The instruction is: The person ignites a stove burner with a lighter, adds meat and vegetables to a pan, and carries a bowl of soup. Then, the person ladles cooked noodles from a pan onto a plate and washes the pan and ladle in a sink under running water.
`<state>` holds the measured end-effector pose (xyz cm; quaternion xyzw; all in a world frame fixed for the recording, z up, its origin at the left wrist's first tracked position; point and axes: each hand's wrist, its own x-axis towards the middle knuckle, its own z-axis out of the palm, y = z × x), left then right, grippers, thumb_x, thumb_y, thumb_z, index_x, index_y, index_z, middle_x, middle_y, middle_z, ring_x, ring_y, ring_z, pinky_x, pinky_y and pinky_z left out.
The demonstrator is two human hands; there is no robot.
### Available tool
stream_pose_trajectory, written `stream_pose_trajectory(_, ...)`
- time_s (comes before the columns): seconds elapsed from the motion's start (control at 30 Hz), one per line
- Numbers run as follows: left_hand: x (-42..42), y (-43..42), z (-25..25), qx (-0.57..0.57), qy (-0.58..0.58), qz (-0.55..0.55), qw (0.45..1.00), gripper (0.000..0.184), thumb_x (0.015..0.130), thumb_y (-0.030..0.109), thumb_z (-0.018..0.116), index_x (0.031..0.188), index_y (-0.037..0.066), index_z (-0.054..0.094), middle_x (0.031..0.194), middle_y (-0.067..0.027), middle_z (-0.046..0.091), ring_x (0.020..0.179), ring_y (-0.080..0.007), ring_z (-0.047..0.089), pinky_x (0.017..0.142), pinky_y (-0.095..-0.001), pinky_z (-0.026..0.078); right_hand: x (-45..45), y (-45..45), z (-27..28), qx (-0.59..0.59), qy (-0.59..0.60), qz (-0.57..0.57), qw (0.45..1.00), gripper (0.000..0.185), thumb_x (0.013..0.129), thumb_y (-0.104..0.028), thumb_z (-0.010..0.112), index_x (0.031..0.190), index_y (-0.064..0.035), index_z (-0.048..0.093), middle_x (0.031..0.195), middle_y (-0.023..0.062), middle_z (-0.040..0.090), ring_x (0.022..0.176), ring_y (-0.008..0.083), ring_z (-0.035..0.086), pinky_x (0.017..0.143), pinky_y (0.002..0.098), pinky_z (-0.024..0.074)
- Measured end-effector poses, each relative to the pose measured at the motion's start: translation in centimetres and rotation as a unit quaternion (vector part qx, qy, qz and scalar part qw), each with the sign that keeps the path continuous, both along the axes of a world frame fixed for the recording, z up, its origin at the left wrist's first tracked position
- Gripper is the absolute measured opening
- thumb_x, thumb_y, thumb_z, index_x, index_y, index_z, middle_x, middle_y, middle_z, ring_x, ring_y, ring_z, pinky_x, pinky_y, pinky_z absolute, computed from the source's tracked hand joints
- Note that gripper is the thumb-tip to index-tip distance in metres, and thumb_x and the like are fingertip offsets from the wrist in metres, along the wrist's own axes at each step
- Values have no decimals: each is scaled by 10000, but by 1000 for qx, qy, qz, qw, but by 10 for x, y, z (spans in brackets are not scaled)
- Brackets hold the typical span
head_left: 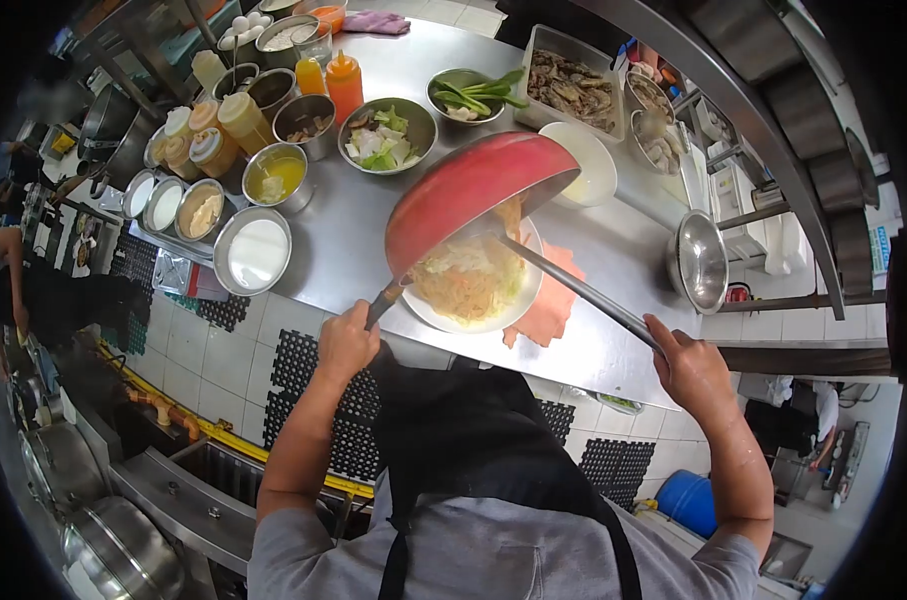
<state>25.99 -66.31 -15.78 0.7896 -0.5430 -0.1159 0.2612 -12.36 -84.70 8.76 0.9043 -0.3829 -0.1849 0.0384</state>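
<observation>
My left hand (pixel 349 343) is closed round the handle of a red wok (pixel 474 195), which is tilted on its side over a white plate (pixel 530 290). A heap of noodles with pale shredded vegetables (pixel 469 285) lies on the plate, and some food still shows at the wok's lower rim. In my right hand (pixel 696 370) is the end of a long-handled metal cooking utensil (pixel 584 287). Its shaft reaches to the wok's mouth; its head is mostly hidden by wok and food, so I cannot tell its shape. An orange cloth (pixel 549 310) lies beside the plate.
Bowls of cut vegetables (pixel 387 137) and green stalks (pixel 474 95), sauce bottles (pixel 344 85) and a bowl of white contents (pixel 254 250) line the steel table (pixel 344 260). A white bowl (pixel 594 170) stands behind the wok. A steel bowl (pixel 701 262) sits at right, below overhead shelving.
</observation>
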Motion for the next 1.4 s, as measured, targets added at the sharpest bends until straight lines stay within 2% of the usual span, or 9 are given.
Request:
stream_pose_trajectory(0.3, 24, 0, 13, -9, -38, 6, 999, 237, 724, 89, 677, 844, 39, 479, 700, -166, 615, 647, -385, 621, 584, -469, 503, -10, 9, -4, -10, -6, -21, 1000, 552, 786, -114, 646, 1314, -170, 494, 794, 115, 630, 657, 319, 628, 602, 434, 511)
stream_pose_trajectory(0.37, 28, -2, 16, -7, -46, 4, 999, 231, 727, 86, 674, 841, 39, 480, 700, -167, 616, 647, -384, 621, 583, -468, 503, -17, 11, -14, -30, -37, 38, 998, 465, 811, -89, 565, 1271, -128, 509, 713, 97, 600, 533, 295, 605, 512, 402, 513)
stream_pose_trajectory(0.4, 30, -2, 18, -7, -50, 10, 999, 223, 730, 83, 673, 835, 38, 482, 699, -167, 615, 645, -382, 620, 582, -467, 501, -19, 12, -14, -30, -37, 36, 998, 465, 811, -89, 565, 1271, -128, 509, 713, 97, 600, 533, 295, 605, 512, 402, 513)
stream_pose_trajectory(0.73, 42, -8, 33, -64, -56, 4, 996, 206, 734, 87, 671, 823, 33, 493, 692, -183, 603, 639, -395, 604, 576, -472, 486, -34, 22, -23, 31, -148, -65, 986, 458, 830, -91, 560, 1281, -163, 519, 720, 152, 616, 611, 363, 611, 570, 445, 510)
stream_pose_trajectory(1.1, 56, -11, 57, -1, -98, -11, 995, 201, 735, 104, 671, 821, 50, 498, 685, -178, 607, 640, -403, 604, 573, -485, 484, -32, -3, -89, -17, -239, -107, 965, 480, 837, -122, 569, 1306, -190, 498, 744, 168, 631, 626, 379, 616, 579, 465, 499)
stream_pose_trajectory(1.17, 58, -13, 60, -3, -101, -15, 995, 195, 735, 103, 671, 816, 53, 500, 677, -175, 606, 634, -402, 604, 570, -485, 484, -35, -1, -94, 50, -245, -144, 957, 492, 823, -99, 619, 1298, -170, 510, 821, 225, 641, 742, 433, 618, 639, 476, 493)
stream_pose_trajectory(1.27, 61, -14, 55, -48, -102, -25, 993, 196, 732, 102, 672, 819, 62, 502, 664, -171, 603, 626, -399, 605, 567, -486, 481, -31, 8, -89, 128, -243, -182, 944, 468, 825, -103, 613, 1282, -147, 521, 779, 230, 632, 734, 435, 616, 636, 464, 490)
stream_pose_trajectory(1.3, 60, -15, 56, -33, -115, -22, 993, 198, 731, 102, 671, 825, 64, 501, 665, -172, 603, 626, -397, 606, 564, -486, 479, -30, 12, -88, 123, -243, -163, 948, 407, 850, -152, 525, 1257, -165, 530, 707, 231, 621, 675, 407, 623, 623, 490, 498)
stream_pose_trajectory(1.4, 57, -17, 58, -16, -137, -17, 990, 202, 731, 102, 670, 832, 67, 498, 667, -173, 603, 626, -395, 608, 561, -485, 477, -42, 18, -85, 154, -213, -156, 952, 396, 858, -163, 509, 1254, -163, 530, 730, 225, 629, 681, 414, 620, 628, 490, 497)
